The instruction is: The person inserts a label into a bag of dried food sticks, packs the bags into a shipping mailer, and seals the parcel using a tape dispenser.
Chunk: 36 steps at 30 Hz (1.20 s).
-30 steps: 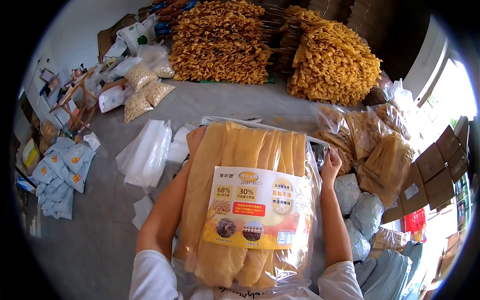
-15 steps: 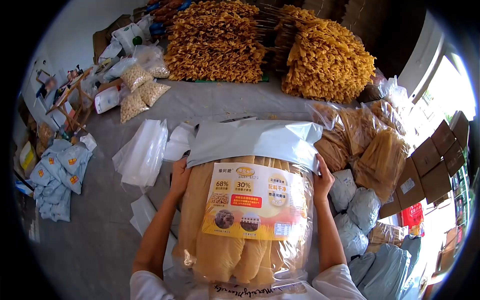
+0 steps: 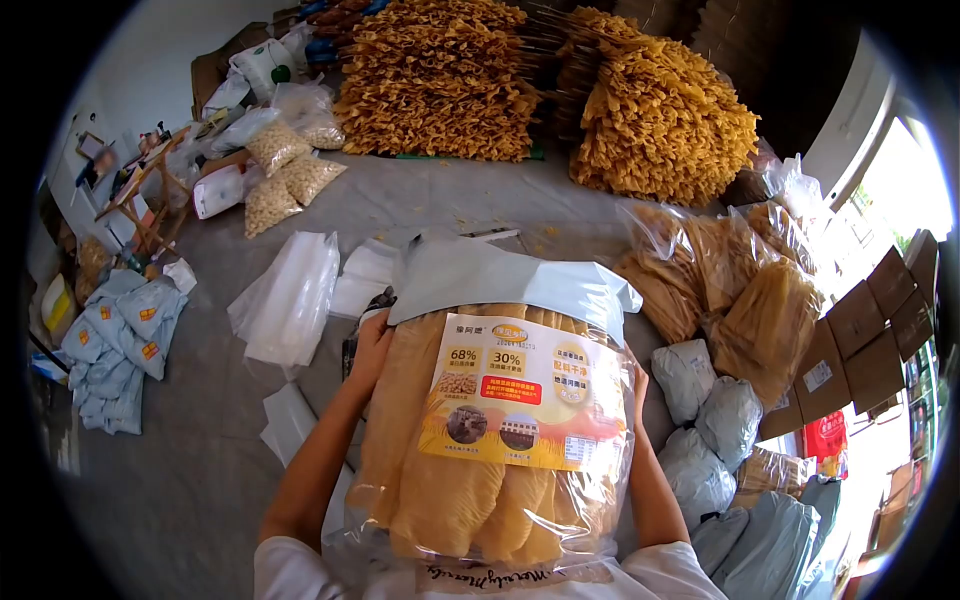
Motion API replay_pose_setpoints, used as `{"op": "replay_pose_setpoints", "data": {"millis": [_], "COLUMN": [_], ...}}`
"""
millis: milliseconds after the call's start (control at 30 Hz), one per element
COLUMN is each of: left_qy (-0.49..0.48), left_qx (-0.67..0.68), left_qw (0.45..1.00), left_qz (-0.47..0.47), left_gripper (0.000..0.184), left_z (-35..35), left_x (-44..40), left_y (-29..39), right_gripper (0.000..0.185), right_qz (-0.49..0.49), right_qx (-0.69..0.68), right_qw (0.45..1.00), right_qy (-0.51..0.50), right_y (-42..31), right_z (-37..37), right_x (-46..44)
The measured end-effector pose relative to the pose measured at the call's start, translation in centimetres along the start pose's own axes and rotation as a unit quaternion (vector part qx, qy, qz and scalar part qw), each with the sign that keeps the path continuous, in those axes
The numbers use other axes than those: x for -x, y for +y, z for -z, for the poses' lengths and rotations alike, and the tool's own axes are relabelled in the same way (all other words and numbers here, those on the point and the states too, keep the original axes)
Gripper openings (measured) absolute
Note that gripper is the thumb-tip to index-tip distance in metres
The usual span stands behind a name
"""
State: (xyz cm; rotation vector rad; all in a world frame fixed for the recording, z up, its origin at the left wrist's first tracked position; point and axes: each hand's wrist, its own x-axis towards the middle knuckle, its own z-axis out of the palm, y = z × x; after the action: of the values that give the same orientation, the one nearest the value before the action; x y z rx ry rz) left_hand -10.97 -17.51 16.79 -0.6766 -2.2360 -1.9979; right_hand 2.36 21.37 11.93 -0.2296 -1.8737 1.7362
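Observation:
A large clear bag of tan dried tofu skin sheets [image 3: 440, 500] with a printed label [image 3: 530, 390] is tilted up against my chest. Its far end sits inside a pale grey mailing bag [image 3: 500, 275], whose mouth folds across the top. My left hand [image 3: 370, 350] is closed at the left edge of that mouth, beside the packed sheets. On the other side, my right hand [image 3: 637, 385] grips near the mailing bag's right edge, its fingertips mostly hidden behind the clear plastic. A dark object [image 3: 382, 300] shows just beyond my left hand.
Clear plastic sleeves [image 3: 290, 300] lie on the floor at left, near printed blue-grey bags [image 3: 125, 340]. Yellow frilled stacks [image 3: 435, 85] stand at the back. Grey parcels [image 3: 690, 465], bagged tan sheets [image 3: 765, 320] and cardboard boxes [image 3: 825, 370] crowd the right side.
The mailing bag's mouth has shifted slightly up the package and its right side has dropped. My right hand has slid a little down and behind the package's edge.

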Motion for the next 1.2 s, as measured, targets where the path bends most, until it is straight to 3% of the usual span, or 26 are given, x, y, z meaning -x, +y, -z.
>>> {"op": "replay_pose_setpoints", "data": {"millis": [33, 67, 100, 133, 167, 233, 267, 300, 367, 500, 600, 767, 800, 833, 900, 933, 967, 1067, 1100, 1167, 1200], "left_qy": [0.018, 0.035, 0.033, 0.012, -0.007, 0.034, 0.073, 0.073, 0.113, 0.11, 0.093, 0.084, 0.104, 0.1, 0.102, 0.085, 0.067, 0.076, 0.073, 0.224, 0.225], "left_qx": [0.056, 0.111, 0.111, 0.096, 0.082, 0.08, 0.076, 0.074, 0.01, -0.002, 0.067, -0.153, -0.145, -0.143, -0.167, -0.135, -0.103, -0.021, -0.02, 0.138, 0.137], "left_qw": [0.998, 0.993, 0.993, 0.995, 0.996, 0.996, 0.994, 0.994, 0.991, 0.993, 0.993, 0.971, 0.968, 0.969, 0.971, 0.984, 0.992, 0.997, 0.997, 0.962, 0.961], "left_qz": [0.003, 0.006, 0.003, 0.018, 0.033, 0.029, 0.028, 0.03, -0.065, -0.037, 0.012, -0.163, -0.175, -0.172, -0.14, -0.084, -0.029, -0.011, -0.009, 0.075, 0.078], "left_gripper": [0.022, 0.021, 0.021, 0.021, 0.022, 0.017, 0.013, 0.013, 0.005, 0.003, 0.003, 0.008, 0.009, 0.009, 0.008, 0.008, 0.007, 0.007, 0.007, 0.009, 0.009], "left_z": [-0.4, -0.6, -0.3, 0.3, 0.7, 0.6, 0.7, 0.8, 0.8, 1.8, 2.3, 2.7, 2.2, 2.0, 1.8, 1.9, 1.9, 1.6, 0.9, -1.3, -1.9], "left_x": [-0.2, -0.4, -0.5, -0.2, 0.0, 0.3, 0.6, 0.7, 0.4, 1.2, 2.6, 5.6, 6.4, 7.6, 10.2, 12.1, 14.1, 18.5, 18.3, 17.3, 16.8], "left_y": [-0.7, -1.4, -1.0, -0.1, 0.7, 2.0, 2.6, 3.2, 4.6, 7.1, 9.1, 10.3, 10.6, 10.9, 11.2, 10.3, 9.1, 3.6, 4.1, 6.1, 6.8], "right_gripper": [0.039, 0.033, 0.028, 0.016, 0.016, 0.016, 0.019, 0.017, 0.009, 0.002, 0.004, 0.005, 0.008, 0.008, 0.011, 0.014, 0.014, 0.014, 0.014, 0.014, 0.014], "right_qz": [0.0, -0.107, -0.21, -0.217, -0.088, 0.054, 0.109, 0.096, 0.076, 0.158, 0.16, 0.132, 0.143, 0.139, 0.043, -0.005, 0.103, -0.045, -0.048, 0.151, 0.149], "right_qx": [0.0, -0.151, -0.296, -0.271, -0.053, 0.206, 0.182, 0.173, 0.269, 0.291, 0.302, 0.301, 0.26, 0.263, 0.286, 0.282, 0.308, 0.286, 0.287, 0.261, 0.261], "right_qw": [1.0, 0.983, 0.931, 0.935, 0.992, 0.972, 0.976, 0.98, 0.959, 0.942, 0.938, 0.944, 0.954, 0.954, 0.957, 0.959, 0.945, 0.955, 0.955, 0.953, 0.953], "right_qy": [0.002, 0.019, 0.034, 0.066, -0.076, -0.094, -0.057, 0.008, 0.039, 0.064, 0.052, 0.03, 0.035, 0.037, 0.01, -0.01, -0.029, -0.067, -0.066, -0.038, -0.04], "right_y": [1.0, 2.0, 2.6, 2.4, -3.3, -7.0, -7.8, -10.2, -12.2, -11.3, -12.4, -10.8, -9.8, -9.6, -9.5, -9.5, -9.9, -11.1, -12.1, -13.2, -13.3], "right_z": [0.4, 0.9, 1.3, 1.6, 0.9, 1.3, 0.6, -1.1, -1.1, -0.9, -0.8, 1.0, 1.7, 2.3, 3.6, 4.2, 3.8, 3.8, 3.1, 1.3, 0.7], "right_x": [0.9, 2.1, 2.8, 3.1, 3.2, 3.4, 3.7, 4.1, 4.4, 4.8, 6.6, 10.0, 10.9, 12.1, 14.7, 16.3, 16.9, 17.7, 16.3, 14.0, 13.4]}}
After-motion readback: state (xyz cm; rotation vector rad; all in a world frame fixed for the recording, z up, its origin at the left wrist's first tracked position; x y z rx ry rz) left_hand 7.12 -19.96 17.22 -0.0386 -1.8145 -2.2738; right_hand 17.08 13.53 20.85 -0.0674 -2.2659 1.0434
